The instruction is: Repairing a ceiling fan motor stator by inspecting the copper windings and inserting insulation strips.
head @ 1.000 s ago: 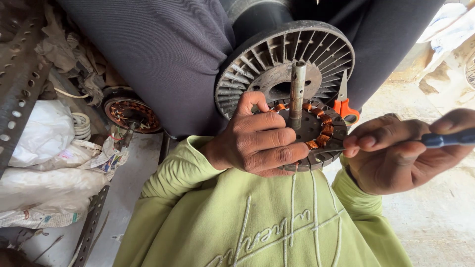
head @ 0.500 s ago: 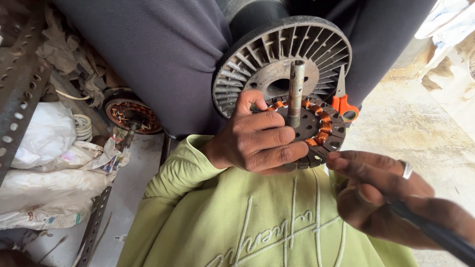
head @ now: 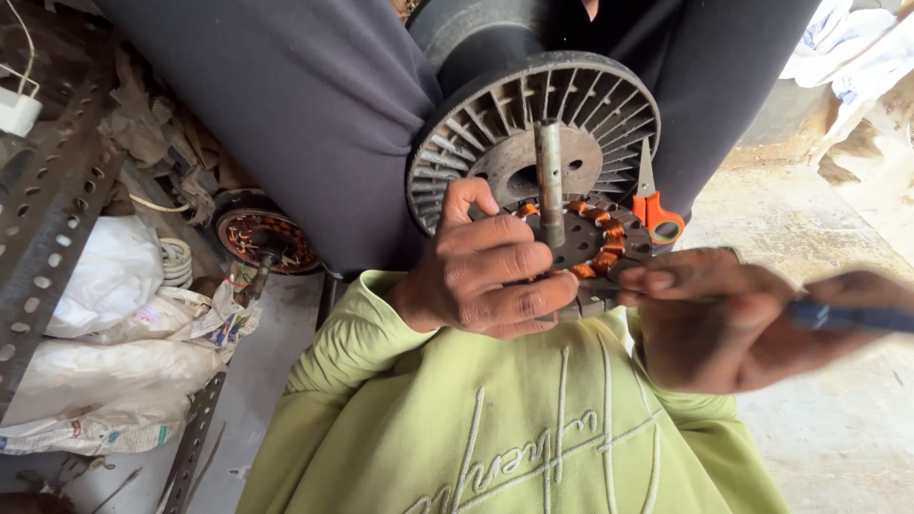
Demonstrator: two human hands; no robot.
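Repair workshop: spare motor stator (head: 265,240), slotted steel angle (head: 43,224)

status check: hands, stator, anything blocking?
Left hand gripping stator by its rim. Right hand holds blue-handled tool at the copper windings. Orange scissors close behind; shaft upright.

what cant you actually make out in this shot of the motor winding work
- Head view: the near side of the stator is hidden behind the left hand.
- The tip of the blue-handled tool is hidden by the motion-blurred right hand.
- The orange-handled scissors are partly behind the stator.
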